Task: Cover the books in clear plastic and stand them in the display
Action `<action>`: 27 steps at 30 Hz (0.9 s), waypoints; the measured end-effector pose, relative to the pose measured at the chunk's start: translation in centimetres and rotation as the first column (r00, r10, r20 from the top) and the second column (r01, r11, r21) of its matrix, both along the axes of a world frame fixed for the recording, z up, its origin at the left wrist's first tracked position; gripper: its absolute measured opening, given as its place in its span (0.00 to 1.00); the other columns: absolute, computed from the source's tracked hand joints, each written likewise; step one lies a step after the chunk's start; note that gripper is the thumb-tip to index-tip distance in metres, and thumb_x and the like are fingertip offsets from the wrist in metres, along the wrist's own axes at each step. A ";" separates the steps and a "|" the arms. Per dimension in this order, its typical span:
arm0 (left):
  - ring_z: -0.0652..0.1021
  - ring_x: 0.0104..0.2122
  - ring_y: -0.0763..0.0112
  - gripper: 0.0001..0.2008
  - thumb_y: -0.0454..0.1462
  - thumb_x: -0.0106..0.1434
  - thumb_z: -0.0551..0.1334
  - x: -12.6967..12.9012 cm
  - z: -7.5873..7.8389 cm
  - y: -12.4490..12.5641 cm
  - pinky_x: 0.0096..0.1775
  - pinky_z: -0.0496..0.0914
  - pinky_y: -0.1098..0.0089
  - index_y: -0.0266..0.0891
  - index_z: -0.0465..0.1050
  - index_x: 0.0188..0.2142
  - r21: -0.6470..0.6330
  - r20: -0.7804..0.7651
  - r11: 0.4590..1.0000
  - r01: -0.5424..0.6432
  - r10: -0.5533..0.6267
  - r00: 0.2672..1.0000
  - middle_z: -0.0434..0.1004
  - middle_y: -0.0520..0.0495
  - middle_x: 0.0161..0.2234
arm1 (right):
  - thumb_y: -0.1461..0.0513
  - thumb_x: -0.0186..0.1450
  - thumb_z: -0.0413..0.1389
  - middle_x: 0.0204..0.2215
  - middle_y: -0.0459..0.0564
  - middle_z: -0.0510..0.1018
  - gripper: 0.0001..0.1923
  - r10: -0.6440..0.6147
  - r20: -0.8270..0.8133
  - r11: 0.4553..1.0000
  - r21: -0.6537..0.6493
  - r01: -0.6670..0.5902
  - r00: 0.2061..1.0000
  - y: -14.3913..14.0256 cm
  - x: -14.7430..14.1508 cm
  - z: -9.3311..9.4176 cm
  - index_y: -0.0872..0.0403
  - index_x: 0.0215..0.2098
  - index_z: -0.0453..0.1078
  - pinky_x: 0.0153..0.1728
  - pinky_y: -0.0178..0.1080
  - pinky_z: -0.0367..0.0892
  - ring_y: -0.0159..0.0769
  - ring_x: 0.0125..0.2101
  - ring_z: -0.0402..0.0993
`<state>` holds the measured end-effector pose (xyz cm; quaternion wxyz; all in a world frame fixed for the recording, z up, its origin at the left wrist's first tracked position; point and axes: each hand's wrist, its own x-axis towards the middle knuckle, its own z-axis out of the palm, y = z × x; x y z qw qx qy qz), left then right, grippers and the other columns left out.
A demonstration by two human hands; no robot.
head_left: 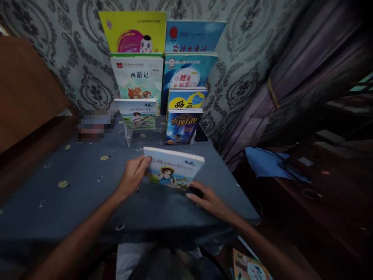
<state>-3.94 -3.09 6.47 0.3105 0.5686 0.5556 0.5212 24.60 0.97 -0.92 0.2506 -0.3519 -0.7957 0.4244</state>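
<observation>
My left hand (134, 173) grips a thin light-blue children's book (171, 169) by its left edge, fingers closed on it. The book is tilted above the table, and its cover shows a figure in a yellow hat by the sea. My right hand (208, 198) is at the book's lower right corner, thumb and fingers apart, with a dark gap between them. Just beyond is a clear stepped stand (145, 138) with books in two columns. A similar small book (142, 114) stands at its left front, and a dark-blue book (183, 126) at its right front.
A blue patterned cloth covers the table (87, 202). Taller books, including a yellow-green one (132, 31), rise at the back. A dark flat object (201, 134) lies right of the stand. A brown panel (29, 93) is at left, a purple curtain (256, 105) at right. More books (250, 266) lie below.
</observation>
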 end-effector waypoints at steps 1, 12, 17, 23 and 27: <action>0.76 0.24 0.69 0.24 0.58 0.63 0.59 0.0 0.0 1.1 0.23 0.75 0.72 0.39 0.71 0.27 -0.013 0.048 1.000 0.003 -0.002 0.999 0.71 0.52 0.23 | 0.43 0.67 0.54 0.50 0.51 0.83 0.24 0.026 -0.020 1.000 -0.001 -0.026 0.999 0.3 -0.7 0.1 0.47 0.51 0.78 0.57 0.56 0.70 0.52 0.52 0.77; 0.73 0.16 0.74 0.24 0.54 0.51 0.66 -2.2 -5.9 7.1 0.16 0.67 0.76 0.42 0.62 0.38 -0.310 0.185 0.950 -0.038 0.100 0.978 0.69 0.60 0.18 | 0.42 0.59 0.60 0.19 0.41 0.74 0.23 -0.126 -0.205 0.897 -0.442 0.023 0.971 3.9 -3.7 -0.2 0.52 0.33 0.65 0.12 0.29 0.59 0.30 0.15 0.71; 0.72 0.15 0.72 0.18 0.48 0.56 0.63 -2.9 -7.2 8.2 0.18 0.67 0.74 0.41 0.63 0.40 -0.319 0.093 0.946 -0.055 0.089 0.992 0.66 0.61 0.17 | 0.40 0.55 0.62 0.18 0.39 0.74 0.27 -0.116 -0.142 0.870 -0.492 0.032 0.983 4.5 -4.3 -0.3 0.52 0.33 0.63 0.12 0.30 0.61 0.30 0.13 0.71; 0.80 0.39 0.59 0.09 0.36 0.67 0.57 -2.8 -6.6 8.0 0.41 0.74 0.62 0.39 0.71 0.45 -0.095 -0.700 0.982 -0.162 0.050 0.713 0.79 0.45 0.35 | 0.40 0.64 0.53 0.15 0.40 0.72 0.23 -0.068 0.150 0.915 -0.385 0.121 0.986 5.3 -4.0 0.4 0.51 0.34 0.63 0.14 0.33 0.59 0.34 0.12 0.70; 0.75 0.53 0.55 0.11 0.38 0.72 0.54 -2.2 -6.9 7.4 0.48 0.73 0.59 0.40 0.73 0.47 -0.006 -0.850 0.988 -0.156 0.077 0.521 0.78 0.39 0.50 | 0.52 0.71 0.52 0.24 0.51 0.81 0.16 -0.259 0.481 0.965 0.173 0.199 0.838 5.8 -3.8 2.2 0.52 0.30 0.70 0.24 0.35 0.59 0.39 0.26 0.79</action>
